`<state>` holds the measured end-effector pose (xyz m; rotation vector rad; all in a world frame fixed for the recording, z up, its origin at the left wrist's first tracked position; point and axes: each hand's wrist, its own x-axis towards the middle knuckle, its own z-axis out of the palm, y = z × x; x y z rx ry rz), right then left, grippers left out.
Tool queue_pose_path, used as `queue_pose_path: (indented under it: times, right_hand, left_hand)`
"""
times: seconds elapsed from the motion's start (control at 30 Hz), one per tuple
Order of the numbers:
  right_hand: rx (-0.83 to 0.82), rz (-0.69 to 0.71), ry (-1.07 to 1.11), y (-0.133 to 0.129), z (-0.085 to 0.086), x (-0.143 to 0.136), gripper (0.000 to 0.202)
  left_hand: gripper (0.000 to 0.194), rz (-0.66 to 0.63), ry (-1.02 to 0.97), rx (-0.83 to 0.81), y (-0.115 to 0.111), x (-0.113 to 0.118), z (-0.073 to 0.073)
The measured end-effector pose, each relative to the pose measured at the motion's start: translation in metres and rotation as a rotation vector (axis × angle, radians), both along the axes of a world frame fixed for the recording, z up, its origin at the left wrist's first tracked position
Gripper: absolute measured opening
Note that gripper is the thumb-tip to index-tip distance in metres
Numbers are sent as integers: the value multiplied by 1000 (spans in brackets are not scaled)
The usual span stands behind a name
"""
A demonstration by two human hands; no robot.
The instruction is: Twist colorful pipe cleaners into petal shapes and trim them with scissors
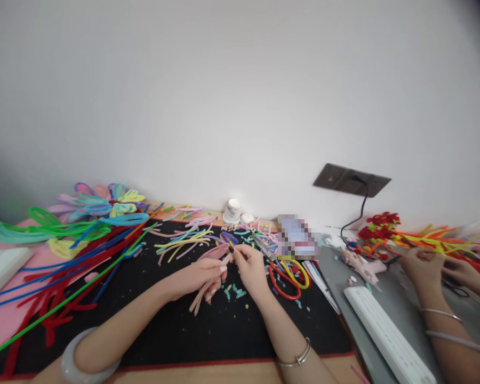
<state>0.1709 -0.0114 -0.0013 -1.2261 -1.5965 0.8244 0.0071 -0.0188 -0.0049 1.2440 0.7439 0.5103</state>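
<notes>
My left hand (208, 274) is closed around a bunch of pale pink pipe cleaners (199, 301), whose ends hang below the fingers. More pink strands show above its knuckles. Close beside it, my right hand (250, 266) pinches at the upper end of the same bunch, thumb and finger pressed together. Both hands are over a black mat (208, 338). Behind them lie loose pastel pipe cleaners (184, 242) and a purple piece (229, 238). Small teal clippings (234, 292) are scattered below my right hand.
A white cup (232, 210) stands by the wall. A red loop (284, 282) and yellow loop (300, 272) lie right. Colourful pipe-cleaner flowers (108, 200) and long stems (80, 277) fill the left. Another person's hands (424, 272) work beyond a white power strip (388, 333).
</notes>
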Motion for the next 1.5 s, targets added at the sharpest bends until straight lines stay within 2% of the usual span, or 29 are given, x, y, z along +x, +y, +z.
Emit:
queue_pose_path:
  times: [0.23, 0.43, 0.6, 0.73, 0.9, 1.0, 1.07, 1.13, 1.33, 1.5]
  right_hand:
    - [-10, -63, -17, 7, 1, 7, 19]
    - [130, 39, -320, 8, 5, 16, 20]
    - [111, 114, -361, 8, 9, 21, 25]
    - [-17, 185, -218, 9, 10, 23, 26]
    - [-397, 319, 245, 10, 9, 20, 24]
    - [-463, 411, 519, 9, 8, 18, 29]
    - [-472, 438, 600, 8, 7, 17, 30]
    - [-481, 427, 583, 8, 8, 19, 30]
    - [-504, 399, 336, 8, 15, 29, 26]
    - [-437, 393, 156, 7, 18, 32, 29]
  left_hand:
    - [35, -10, 61, 4, -2, -2, 8]
    - [35, 1, 115, 28, -1, -4, 11]
    - [31, -40, 94, 15, 3, -12, 13]
    - [31, -92, 93, -28, 6, -18, 12]
    - [30, -126, 51, -57, 8, -21, 11]
    - [28, -134, 14, -63, 8, -22, 13]
    - [27, -140, -9, -77, 8, -22, 14]
    - [26, -146, -24, -94, 8, -24, 14]
    - [27, -192, 15, -156, 9, -27, 12]
    - [26, -183, 25, -169, 9, -28, 11]
